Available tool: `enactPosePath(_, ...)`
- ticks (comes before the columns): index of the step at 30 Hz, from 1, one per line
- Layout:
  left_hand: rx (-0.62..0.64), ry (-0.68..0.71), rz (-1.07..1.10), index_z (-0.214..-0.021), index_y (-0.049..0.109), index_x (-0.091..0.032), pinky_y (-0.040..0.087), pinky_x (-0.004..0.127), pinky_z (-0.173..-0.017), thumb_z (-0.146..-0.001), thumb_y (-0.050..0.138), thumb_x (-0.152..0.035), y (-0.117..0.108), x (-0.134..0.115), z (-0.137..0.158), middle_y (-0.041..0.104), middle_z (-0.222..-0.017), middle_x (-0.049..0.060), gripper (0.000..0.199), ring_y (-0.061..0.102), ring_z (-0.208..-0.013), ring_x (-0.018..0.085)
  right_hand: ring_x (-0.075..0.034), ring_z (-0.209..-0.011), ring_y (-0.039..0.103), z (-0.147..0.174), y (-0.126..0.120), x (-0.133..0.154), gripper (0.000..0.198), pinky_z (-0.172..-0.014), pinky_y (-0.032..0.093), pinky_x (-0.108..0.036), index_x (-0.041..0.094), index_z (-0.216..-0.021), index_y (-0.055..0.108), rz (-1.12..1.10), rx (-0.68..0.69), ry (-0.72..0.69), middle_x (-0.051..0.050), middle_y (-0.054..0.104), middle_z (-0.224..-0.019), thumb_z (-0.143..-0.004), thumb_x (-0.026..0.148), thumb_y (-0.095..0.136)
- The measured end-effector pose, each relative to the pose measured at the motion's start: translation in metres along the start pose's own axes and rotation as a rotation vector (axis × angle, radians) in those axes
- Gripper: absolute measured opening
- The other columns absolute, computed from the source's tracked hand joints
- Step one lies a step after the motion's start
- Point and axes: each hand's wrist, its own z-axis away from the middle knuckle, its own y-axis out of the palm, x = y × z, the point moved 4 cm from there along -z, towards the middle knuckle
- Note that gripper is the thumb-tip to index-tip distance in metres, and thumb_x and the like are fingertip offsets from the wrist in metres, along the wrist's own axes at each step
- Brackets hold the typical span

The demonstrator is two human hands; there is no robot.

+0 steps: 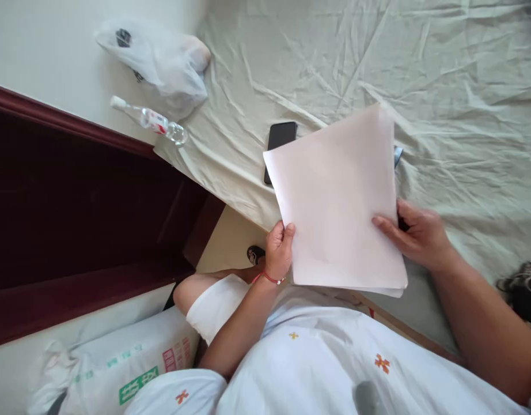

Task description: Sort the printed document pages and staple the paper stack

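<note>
Holding a sheaf of white paper (334, 202) above the rumpled pale sheet (447, 86), partly covering a black smartphone (283, 135).
Pinching its left edge in the left hand (279, 252) and its right edge in the right hand (416, 235); aiming its long axis forward, tilted slightly left at the far end. At upper left, just beside a capped bottle (150, 120), a translucent plastic bag (164, 69) with something peach-coloured inside.

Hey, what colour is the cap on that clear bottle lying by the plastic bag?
White; the bottle cap shows in the head view.
</note>
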Motion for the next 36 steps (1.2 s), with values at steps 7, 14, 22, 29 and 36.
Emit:
enactPosePath(7, 0.132, -0.147, 0.153, -0.111, 0.083, -0.015, 0.059, 0.036, -0.098, -0.084, 0.086, -0.053, -0.017, 0.007, 0.017, 0.083, -0.115, 0.012, 0.047, 0.077, -0.102, 0.025, -0.012, -0.051, 0.036, 0.000, 0.010, 0.006, 0.047, -0.051, 0.031, -0.030, 0.025, -0.069, 0.042, 0.028, 0.180, -0.050, 0.005, 0.041, -0.058, -0.101, 0.056, 0.059)
enactPosePath(14, 0.047, -0.203, 0.218, -0.105, 0.083, -0.013, 0.061, 0.037, -0.091, -0.075, 0.090, -0.057, -0.014, 0.016, 0.014, 0.083, -0.109, 0.013, 0.053, 0.078, -0.094, 0.026, -0.013, -0.057, 0.053, -0.002, 0.006, 0.012, 0.043, -0.051, 0.040, -0.028, 0.022, -0.095, 0.072, -0.106, 0.425, -0.039, 0.000, 0.063, -0.069, -0.102, 0.062, 0.058)
enactPosePath(22, 0.006, -0.144, 0.305, -0.103, 0.079, -0.017, 0.059, 0.032, -0.084, -0.078, 0.083, -0.058, -0.010, 0.022, 0.012, 0.082, -0.099, 0.007, 0.048, 0.074, -0.086, 0.020, -0.012, -0.053, 0.036, 0.000, 0.006, 0.008, 0.051, -0.050, 0.029, -0.029, 0.025, -0.067, 0.042, 0.009, 0.313, -0.088, 0.004, 0.038, -0.059, -0.102, 0.059, 0.054)
enactPosePath(29, -0.061, -0.131, 0.120, -0.090, 0.075, -0.016, 0.052, 0.027, -0.066, -0.073, 0.086, -0.060, -0.007, 0.019, 0.008, 0.072, -0.073, 0.000, 0.048, 0.062, -0.067, 0.015, -0.012, -0.050, 0.039, -0.002, 0.009, 0.008, 0.046, -0.052, 0.030, -0.030, 0.025, -0.069, 0.047, 0.060, 0.244, -0.107, 0.004, 0.042, -0.055, -0.103, 0.054, 0.053)
enactPosePath(36, -0.028, -0.142, 0.149, -0.099, 0.078, -0.014, 0.057, 0.030, -0.078, -0.066, 0.090, -0.062, -0.008, 0.015, 0.004, 0.080, -0.088, 0.005, 0.059, 0.071, -0.078, 0.018, -0.025, -0.079, 0.075, -0.007, 0.006, 0.005, 0.044, -0.069, 0.054, -0.036, 0.024, -0.119, 0.075, -0.025, 0.140, -0.032, -0.010, 0.083, -0.101, -0.106, 0.057, 0.050)
